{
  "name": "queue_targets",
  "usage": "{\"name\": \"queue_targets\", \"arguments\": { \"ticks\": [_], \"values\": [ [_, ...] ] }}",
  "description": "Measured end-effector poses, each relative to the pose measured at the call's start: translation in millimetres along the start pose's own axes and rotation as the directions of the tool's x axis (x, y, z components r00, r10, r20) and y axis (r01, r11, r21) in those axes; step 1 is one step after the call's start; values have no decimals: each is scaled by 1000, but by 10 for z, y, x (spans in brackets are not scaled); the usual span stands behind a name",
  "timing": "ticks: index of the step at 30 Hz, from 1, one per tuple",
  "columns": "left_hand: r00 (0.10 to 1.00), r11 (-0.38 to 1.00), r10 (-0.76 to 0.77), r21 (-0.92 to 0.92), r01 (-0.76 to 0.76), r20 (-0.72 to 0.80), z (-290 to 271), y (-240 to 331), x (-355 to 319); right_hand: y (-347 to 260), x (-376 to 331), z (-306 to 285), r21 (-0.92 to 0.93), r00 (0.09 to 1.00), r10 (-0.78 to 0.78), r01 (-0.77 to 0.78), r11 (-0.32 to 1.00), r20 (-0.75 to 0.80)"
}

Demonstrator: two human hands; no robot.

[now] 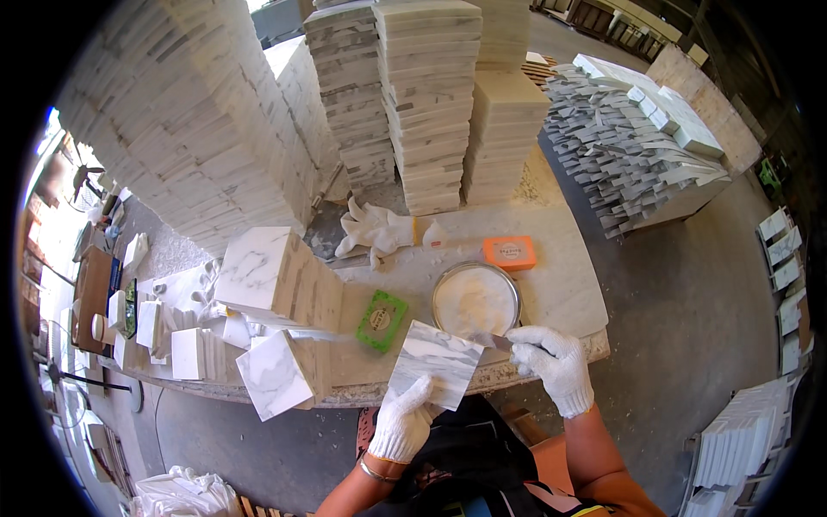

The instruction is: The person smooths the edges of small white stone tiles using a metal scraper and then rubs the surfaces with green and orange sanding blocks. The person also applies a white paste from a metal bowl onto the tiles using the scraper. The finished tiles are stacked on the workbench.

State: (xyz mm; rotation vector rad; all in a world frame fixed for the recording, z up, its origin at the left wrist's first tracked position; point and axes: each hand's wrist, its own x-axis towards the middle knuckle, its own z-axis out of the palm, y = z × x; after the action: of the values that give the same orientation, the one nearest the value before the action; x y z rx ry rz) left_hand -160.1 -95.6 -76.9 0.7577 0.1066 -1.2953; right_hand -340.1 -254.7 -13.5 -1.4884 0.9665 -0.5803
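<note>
We hold a marble tile (435, 364) tilted in our left hand (403, 424) so our right hand's (556, 362) knife (493, 341), by the tin (475, 299), reaches it.

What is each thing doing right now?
Left hand: gloved, holding the marble tile.
Marble tile: lifted, tilted.
Right hand: gloved, gripping a putty knife.
Putty knife: blade at the tile's edge.
Round tin: open, pale paste inside.
Spare gloves: lying crumpled.

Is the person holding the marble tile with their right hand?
No, the gloved left hand holds the marble tile; the right hand grips a blade.
</note>
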Motion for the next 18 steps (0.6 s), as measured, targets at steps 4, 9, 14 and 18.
{"name": "queue_targets", "arguments": {
  "ticks": [4, 9, 14, 18],
  "values": [
    [999, 999, -37, 30, 36, 25, -67, -2, 8, -22, -7, 9, 20, 998, 64, -65, 998, 13],
    [999, 999, -38, 37, 37, 15, -34, 10, -13, -31, 12, 45, 18, 997, 73, -73, 997, 5],
    [1000, 1000, -5, 16, 5, -9, 15, 9, -33, -5, 33, 73, 41, 998, 67, -66, 997, -23],
    [1000, 1000, -2, 16, 2, -27, 18, 6, -41, -56, 31, 61, 96, 992, 122, -120, 988, -20]
  ]
}}
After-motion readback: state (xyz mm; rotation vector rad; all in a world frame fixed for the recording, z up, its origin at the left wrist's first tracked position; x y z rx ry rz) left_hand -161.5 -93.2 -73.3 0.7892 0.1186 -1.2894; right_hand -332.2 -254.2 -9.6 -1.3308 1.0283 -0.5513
